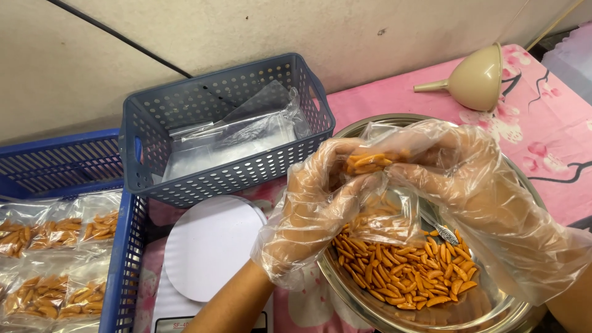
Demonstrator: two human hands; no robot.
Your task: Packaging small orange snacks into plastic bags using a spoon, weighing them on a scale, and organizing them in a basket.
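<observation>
Mid-fill: left hand (pixel 308 216) grips small clear bag (pixel 385 216) over steel bowl (pixel 493 308); right hand (pixel 456 179) cupped around orange snack sticks (pixel 367 161). Several sealed packs (pixel 55 259) fill blue crate (pixel 120 277); bowl holds plenty more, scale (pixel 206 246) bare.

Small clear plastic bag (pixel 385 216), upright and open at the top, held over a steel bowl (pixel 499 308) between two hands in loose clear gloves. Partly filled with orange, finger-shaped snack sticks (pixel 368 161), a cluster showing at the mouth, more seen through the film lower down. Left hand (pixel 308 209) gripping the bag's near side, right hand (pixel 468 179) closed over the top and far side. Loose sticks (pixel 407 271) of the same kind heaped in the bowl's bottom, just below the bag, lying flat at all angles.
</observation>
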